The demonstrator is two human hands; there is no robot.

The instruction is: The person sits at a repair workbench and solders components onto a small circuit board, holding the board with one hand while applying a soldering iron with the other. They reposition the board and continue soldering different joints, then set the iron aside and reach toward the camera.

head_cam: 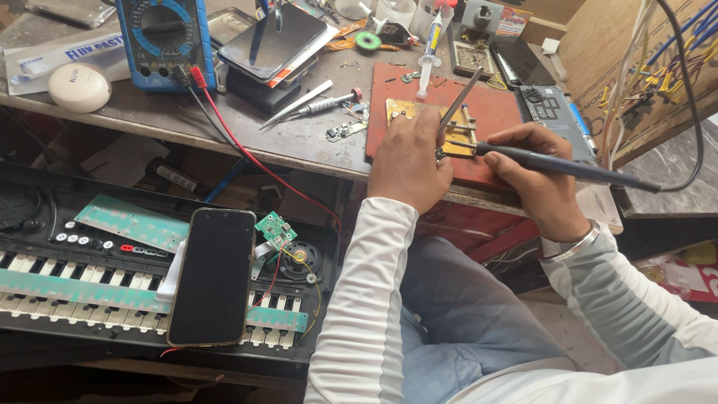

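Tweezers [458, 101] sit pinched in our left hand [407, 161], their tips down at the small circuit board [434, 123] clamped on the red mat [449, 112] on the table [224, 127]. Our right hand [542, 179] closes its grip around the black soldering iron [553, 163], tip touching the board's edge. Nearby lie a syringe [431, 45], a blue multimeter [164, 37] and, lower down, a phone [213, 277] on an opened keyboard [90, 277].
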